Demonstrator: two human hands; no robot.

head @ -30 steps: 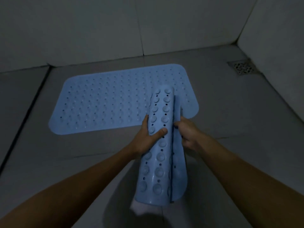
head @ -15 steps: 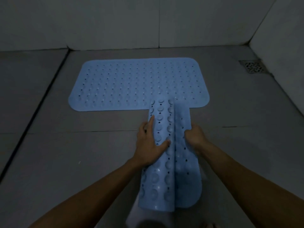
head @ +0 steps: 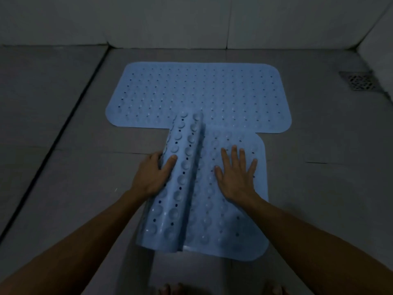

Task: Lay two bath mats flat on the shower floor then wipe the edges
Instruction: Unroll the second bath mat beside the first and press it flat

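Dim light, blue-grey cast throughout. Nearest the camera, at the bottom edge: toes, barely visible, on the grey tiled shower floor. Dark grout lines run across the tiles, one long line slanting up the left side.

Both bare forearms reach forward from the lower corners. Between them lies the second bath mat, pale blue, perforated, running away from the camera. Its right part lies spread on the floor; its left part is still curled over in a roll, suction cups facing up.

Left hand grips the roll's left side: thumb laid over the top among the cups, fingers tucked around the outer edge. Right hand rests flat on the spread part, palm down, fingers straight and splayed, pressing the mat onto the tile.

Beyond the hands, the roll's far end overlaps the near edge of the first bath mat. That one lies fully flat, long side across the view, so the two form a T shape.

Farther right, a square metal floor drain sits near the wall. At the back, pale tiled walls meet the floor, with a corner at upper right.
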